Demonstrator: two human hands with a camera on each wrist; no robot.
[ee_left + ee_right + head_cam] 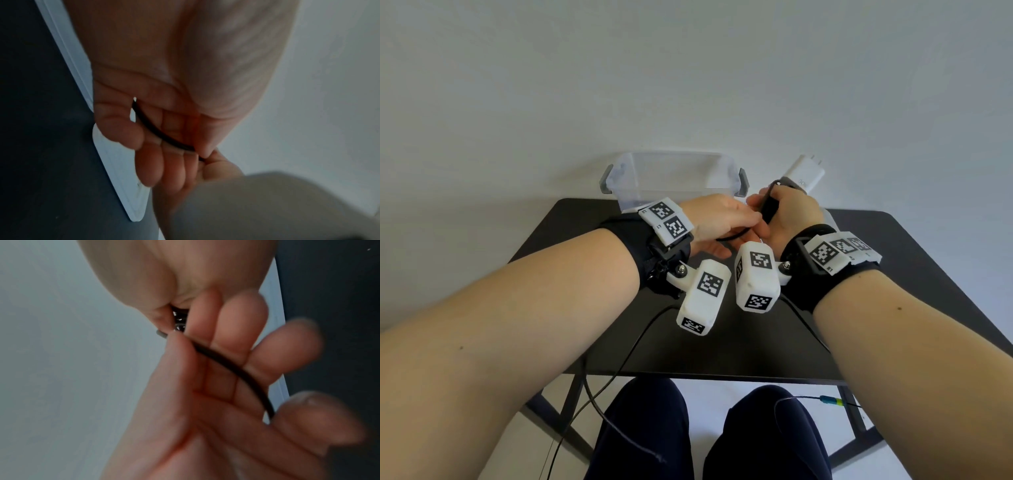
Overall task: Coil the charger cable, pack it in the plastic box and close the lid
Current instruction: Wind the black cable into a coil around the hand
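Observation:
Above the middle of the black table (571,240), my right hand (774,212) grips a small bundle of the black charger cable (768,205). The white charger plug (804,173) sticks up behind it. In the right wrist view the coiled loops (180,318) sit inside the curled fingers. My left hand (743,226) touches the right hand and pinches a strand of the cable (160,131) between thumb and forefinger. The strand curves across its fingers. The clear plastic box (671,178) stands open at the table's far edge, just behind both hands. Its white lid (121,170) lies flat on the table beneath the hands.
The grey latches (606,178) on the box ends hang open. A pale wall rises right behind the table. Thin black wires (633,346) from the wrist cameras trail over the front edge towards my knees (640,428).

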